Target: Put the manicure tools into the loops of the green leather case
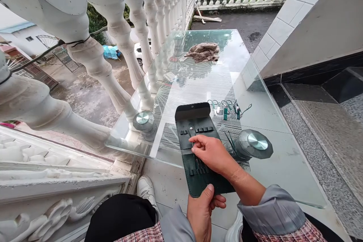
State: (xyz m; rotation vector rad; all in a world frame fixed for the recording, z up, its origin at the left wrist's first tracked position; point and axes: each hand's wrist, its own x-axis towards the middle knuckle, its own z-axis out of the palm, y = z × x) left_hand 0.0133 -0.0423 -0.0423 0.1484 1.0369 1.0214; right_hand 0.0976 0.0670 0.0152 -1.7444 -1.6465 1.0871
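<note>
A dark green case (185,162) lies unfolded at the near edge of the glass table, its flap up at the far end and small loops across its inside. My left hand (202,210) grips the case's near end, thumb on top. Over the middle of the case, my right hand (210,153) pinches a thin dark tool; most of the tool is too small or hidden to make out. Beyond the case to the right lie small scissors (214,106), nail clippers (225,112) and other green-handled tools in a row. Thin dark tools (231,141) rest right of my right hand.
The glass table (255,98) stands on metal-topped supports (143,118). A crumpled brown cloth (203,52) lies toward its far end, with a small white card (170,76) nearer. White balusters (113,30) run along the left; stone steps (326,128) are at right.
</note>
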